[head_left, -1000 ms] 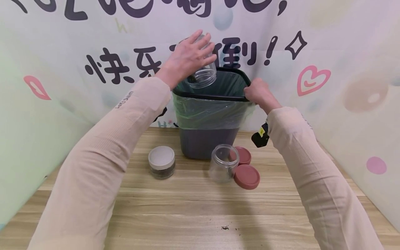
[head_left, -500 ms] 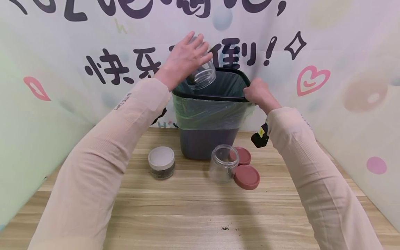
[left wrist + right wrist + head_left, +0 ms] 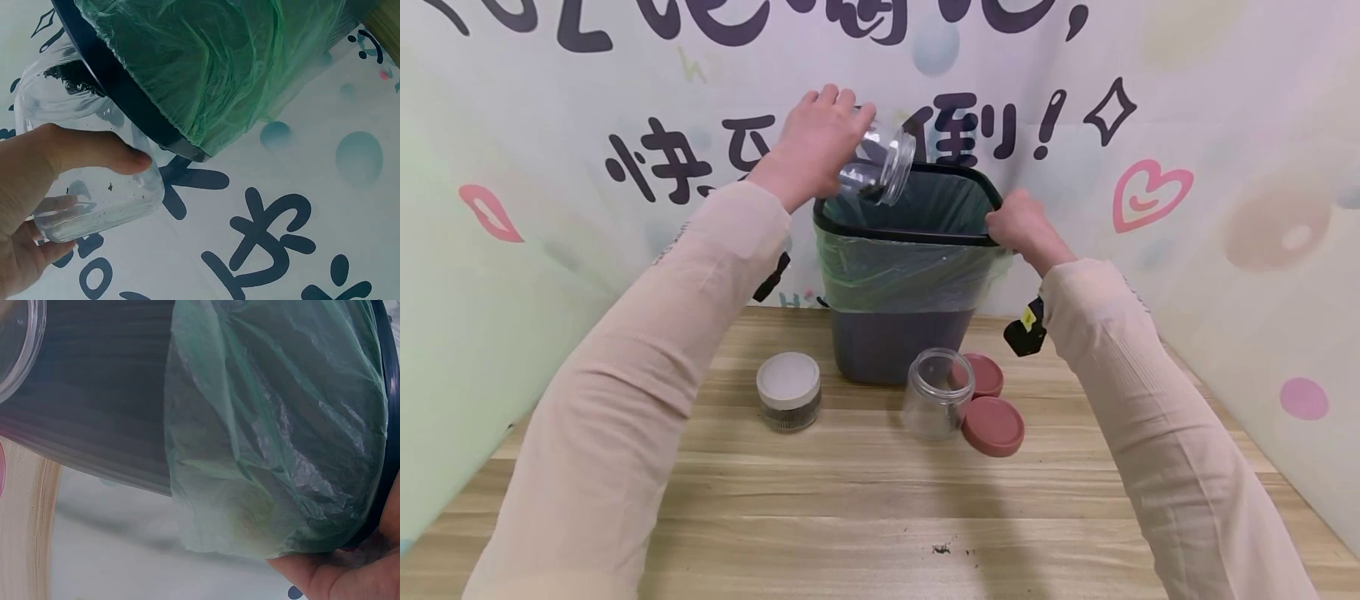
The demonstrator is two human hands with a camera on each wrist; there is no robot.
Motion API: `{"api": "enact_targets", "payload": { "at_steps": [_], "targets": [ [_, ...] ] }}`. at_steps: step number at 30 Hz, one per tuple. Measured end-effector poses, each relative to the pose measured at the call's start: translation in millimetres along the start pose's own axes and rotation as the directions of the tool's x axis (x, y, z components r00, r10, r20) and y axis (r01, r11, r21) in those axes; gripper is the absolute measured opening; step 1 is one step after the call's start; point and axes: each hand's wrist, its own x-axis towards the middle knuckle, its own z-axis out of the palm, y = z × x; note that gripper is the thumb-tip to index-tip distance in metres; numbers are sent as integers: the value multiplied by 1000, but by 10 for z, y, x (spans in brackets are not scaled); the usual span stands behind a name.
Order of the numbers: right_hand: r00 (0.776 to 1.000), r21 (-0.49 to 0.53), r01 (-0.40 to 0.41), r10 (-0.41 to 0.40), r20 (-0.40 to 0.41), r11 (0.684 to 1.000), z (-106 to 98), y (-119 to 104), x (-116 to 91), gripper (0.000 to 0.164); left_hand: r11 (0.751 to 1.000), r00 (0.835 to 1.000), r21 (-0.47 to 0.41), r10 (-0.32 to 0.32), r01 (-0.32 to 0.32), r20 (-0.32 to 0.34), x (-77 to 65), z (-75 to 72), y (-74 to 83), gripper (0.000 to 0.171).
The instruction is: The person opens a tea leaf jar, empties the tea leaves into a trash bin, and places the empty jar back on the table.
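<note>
My left hand (image 3: 812,150) grips a clear jar (image 3: 882,158), tilted nearly sideways with its open mouth over the left part of the bin. Dark bits (image 3: 74,77) cling inside the jar near its mouth, and in the left wrist view my thumb lies across its side. A dark trash bin (image 3: 895,343) stands upright, lined with a green plastic bag (image 3: 902,273) folded over its black rim (image 3: 917,237). At the rim's right corner my right hand (image 3: 1024,225) grips the edge; in the right wrist view most of its fingers are hidden.
In front of the bin stands an open clear jar (image 3: 934,412), beside two red lids (image 3: 992,427). A white-lidded jar (image 3: 788,390) with dark contents sits to the left. Dark crumbs (image 3: 941,548) lie on the wooden table (image 3: 820,517). A printed cloth hangs behind.
My left hand has moved left and turned, bringing the jar from mouth-down to nearly sideways. My right hand stays on the bin rim.
</note>
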Motion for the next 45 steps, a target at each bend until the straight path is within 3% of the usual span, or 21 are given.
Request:
{"api": "enact_targets", "payload": {
  "at_steps": [8, 12, 16, 19, 24, 28, 36, 41, 45],
  "targets": [
    [1000, 3, 11, -11, -5, 1000, -6, 7, -10, 15, 990, 994, -115, -79, 87, 73, -22, -6, -49, 85],
    [1000, -4, 21, -21, -7, 1000, -15, 11, -22, 15, 998, 999, -33, -50, 50, 20, -40, 36, -52, 82],
    [999, -18, 29, -29, -18, 999, -19, 10, -28, 15, 995, 995, 105, 8, 3, -99, -60, 103, -49, 72],
    [1000, -17, 24, -24, -13, 1000, -18, 11, -23, 16, 983, 980, 184, 55, -19, -193, -63, 146, -51, 66],
    [1000, -25, 19, -20, -13, 1000, -21, 13, -17, 15, 961, 931, 272, 135, -41, -339, -38, 181, -61, 53],
    [1000, -30, 17, -18, -17, 999, -22, 9, -14, 15, 942, 902, 333, 181, -44, -393, -6, 165, -56, 47],
    [1000, -21, 24, -24, -18, 999, -23, 2, -29, 18, 887, 890, 450, 285, -105, -356, 60, 114, -10, 48],
    [999, -21, 21, -21, -23, 1000, -19, -2, -28, 17, 835, 902, 518, 355, -187, -246, 104, 92, 53, 50],
    [1000, -28, 17, -17, -17, 999, -3, -6, -20, 18, 782, 900, 563, 412, -268, -143, 127, 95, 86, 53]
  ]
}}
